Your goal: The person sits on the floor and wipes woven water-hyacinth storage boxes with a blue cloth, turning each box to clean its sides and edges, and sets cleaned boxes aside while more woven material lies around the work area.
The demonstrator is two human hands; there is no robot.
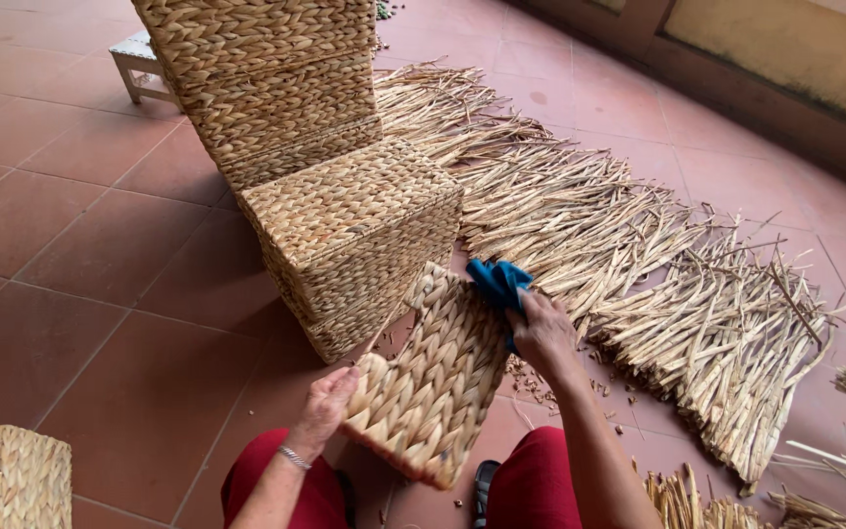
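A woven straw basket [438, 377] rests tilted between my knees, its flat braided side facing up. My left hand [327, 404] grips its lower left corner. My right hand [540, 328] presses a blue cloth [497, 281] against the basket's upper right edge. A thin bracelet sits on my left wrist.
A stack of finished woven baskets [345, 230] stands just ahead, with a taller stack [266, 78] behind it. Dried straw fibres [638, 284] lie spread over the red floor tiles to the right. Another basket [7, 480] is at the lower left, a small white stool [139, 59] at the back.
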